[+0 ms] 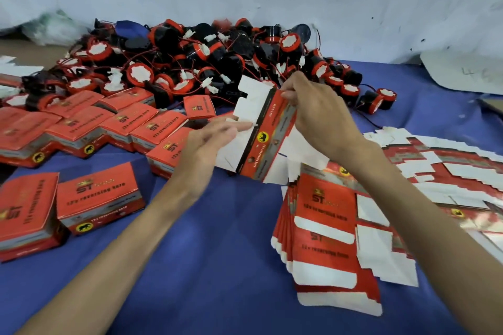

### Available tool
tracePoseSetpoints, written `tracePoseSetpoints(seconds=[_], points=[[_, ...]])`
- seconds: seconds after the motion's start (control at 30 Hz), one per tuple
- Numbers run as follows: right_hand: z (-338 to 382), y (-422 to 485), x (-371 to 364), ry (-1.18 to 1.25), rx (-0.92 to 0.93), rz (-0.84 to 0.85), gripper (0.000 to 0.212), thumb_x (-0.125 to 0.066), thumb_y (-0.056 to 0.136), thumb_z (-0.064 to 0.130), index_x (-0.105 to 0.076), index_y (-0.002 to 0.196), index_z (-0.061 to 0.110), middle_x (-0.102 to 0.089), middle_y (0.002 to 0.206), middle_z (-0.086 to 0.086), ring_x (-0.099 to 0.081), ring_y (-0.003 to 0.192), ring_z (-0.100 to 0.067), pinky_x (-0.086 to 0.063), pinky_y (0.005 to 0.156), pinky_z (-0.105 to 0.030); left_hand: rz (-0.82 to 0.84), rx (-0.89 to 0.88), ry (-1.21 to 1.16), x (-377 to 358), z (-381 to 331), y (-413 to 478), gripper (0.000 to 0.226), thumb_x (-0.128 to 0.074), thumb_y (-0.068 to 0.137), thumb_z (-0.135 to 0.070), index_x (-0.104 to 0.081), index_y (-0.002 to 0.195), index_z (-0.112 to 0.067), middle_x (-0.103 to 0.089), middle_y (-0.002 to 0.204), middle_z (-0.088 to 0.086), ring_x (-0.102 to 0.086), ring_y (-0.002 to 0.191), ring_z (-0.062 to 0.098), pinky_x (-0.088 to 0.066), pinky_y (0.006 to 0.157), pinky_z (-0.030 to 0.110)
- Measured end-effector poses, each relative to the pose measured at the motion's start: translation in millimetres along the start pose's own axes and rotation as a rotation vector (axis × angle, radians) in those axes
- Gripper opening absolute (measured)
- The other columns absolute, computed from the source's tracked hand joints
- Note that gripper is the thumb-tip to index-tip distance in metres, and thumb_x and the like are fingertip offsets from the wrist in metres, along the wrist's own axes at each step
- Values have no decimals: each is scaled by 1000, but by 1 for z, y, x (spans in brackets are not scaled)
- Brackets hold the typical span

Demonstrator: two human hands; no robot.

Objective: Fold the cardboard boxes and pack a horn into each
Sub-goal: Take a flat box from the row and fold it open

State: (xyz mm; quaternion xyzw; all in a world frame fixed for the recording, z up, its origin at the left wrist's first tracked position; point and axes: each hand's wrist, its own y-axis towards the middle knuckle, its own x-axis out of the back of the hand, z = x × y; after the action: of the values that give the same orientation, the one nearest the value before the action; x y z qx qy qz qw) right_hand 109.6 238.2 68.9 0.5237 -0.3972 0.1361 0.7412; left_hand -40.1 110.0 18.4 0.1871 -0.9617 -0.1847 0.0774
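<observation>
Aloft, box blank (268, 134) between left hand (208, 144), right hand (318, 114)

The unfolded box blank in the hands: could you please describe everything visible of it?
The unfolded box blank is thin card: a red-and-grey printed strip with a yellow animal badge, flanked by white notched flaps. It is held tilted above the blue cloth. The right hand pinches its top edge; the straight fingers of the left hand touch a white flap.
</observation>
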Motion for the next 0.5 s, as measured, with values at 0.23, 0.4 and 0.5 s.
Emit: tracePoseSetpoints(seconds=[0.23,0.4,0.5], points=[[6,-29,-17,-104,70,-190,25,-45,96,16,-62,103,0,-63,95,-17,-56,87,-32,-44,71,-43,81,184,146,7,-5,3,33,-53,96,-18,-76,77,-32,-72,86,-18,-63,83,-7,-43,74,10],[21,-74,-25,-142,40,-77,61,-47,91,47,-31,143,18,-24,148,-20,-29,134,-35,-24,104,-50,-296,-53,182,8,-9,8,41,-45,92,3,-67,84,-30,-59,89,-21,-53,83,-11,-38,72,10],[24,-97,-30,-118,189,200,74,-48,89,55,-18,149,24,-2,156,-19,-7,145,-36,-25,106,-61,-437,-167,51,17,-17,12,47,-38,89,5,-67,91,-32,-59,96,-30,-54,98,-13,-38,81,4]])
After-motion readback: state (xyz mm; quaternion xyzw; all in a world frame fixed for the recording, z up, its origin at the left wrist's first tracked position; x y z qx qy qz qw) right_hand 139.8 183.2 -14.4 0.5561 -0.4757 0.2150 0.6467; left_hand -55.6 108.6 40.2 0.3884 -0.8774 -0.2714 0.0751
